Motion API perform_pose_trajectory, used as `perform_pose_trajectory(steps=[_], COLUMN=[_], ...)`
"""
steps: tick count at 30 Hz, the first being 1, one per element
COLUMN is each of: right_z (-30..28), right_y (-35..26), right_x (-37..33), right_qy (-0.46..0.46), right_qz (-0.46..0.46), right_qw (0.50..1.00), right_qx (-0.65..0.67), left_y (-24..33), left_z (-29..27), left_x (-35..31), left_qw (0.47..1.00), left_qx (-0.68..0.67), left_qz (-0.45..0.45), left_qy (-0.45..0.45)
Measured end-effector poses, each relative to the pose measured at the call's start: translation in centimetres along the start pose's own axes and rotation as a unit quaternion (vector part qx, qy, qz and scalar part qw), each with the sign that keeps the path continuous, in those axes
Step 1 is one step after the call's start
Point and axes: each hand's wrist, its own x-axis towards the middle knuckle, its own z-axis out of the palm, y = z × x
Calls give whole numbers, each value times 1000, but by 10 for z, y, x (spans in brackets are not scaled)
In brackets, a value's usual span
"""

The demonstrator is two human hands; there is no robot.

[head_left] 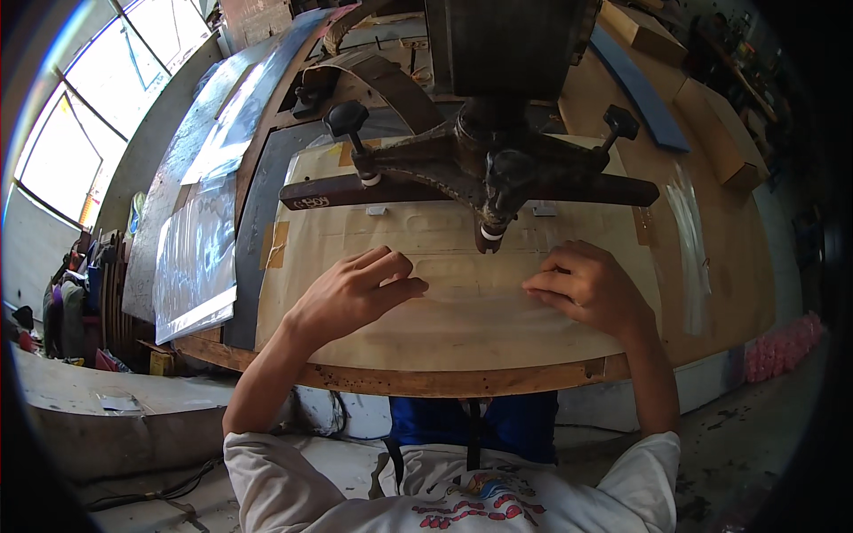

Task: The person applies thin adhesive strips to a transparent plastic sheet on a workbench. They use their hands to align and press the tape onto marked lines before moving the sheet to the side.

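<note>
My left hand (351, 293) hovers over the tan sheet (462, 346) on the workbench, its thumb and fingers pinched together. Opposite it, my right hand (593, 289) is pinched in the same way, with a gap between the two hands. A thin, clear film may run between the fingertips, but I cannot make it out. Just beyond my hands, a dark metal bar (586, 188) spans the sheet beneath a heavy press head (498, 53). Two knobbed screws, a left one (346, 120) and a right one (619, 123), rise from its bracket. A small white piece (377, 210) lies below the bar.
Clear plastic bags (197, 262) lie stacked at the left, and clear plastic strips (688, 240) at the right. Farther right are a blue strip (638, 93) and an open cardboard box (721, 133). The wooden bench edge (462, 383) runs before my body. A pink bundle (786, 346) sits low right.
</note>
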Motion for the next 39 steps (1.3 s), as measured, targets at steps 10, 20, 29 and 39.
perform_pose_trajectory(steps=[10,20,29,39], right_z=[10,0,32,39], right_y=[0,11,31,41], right_x=[-2,14,11,18], right_qy=[29,-3,49,74], right_qz=[26,-70,-99,-55], right_qw=[999,990,985,995], right_qx=[-19,-125,-134,-40], left_y=[2,3,-21,-47], left_z=[9,-19,4,24], left_x=[1,20,23,12], left_qw=[995,981,971,987], left_qx=[77,171,230,153], left_qz=[38,-51,46,-4], left_qy=[48,-74,-40,43])
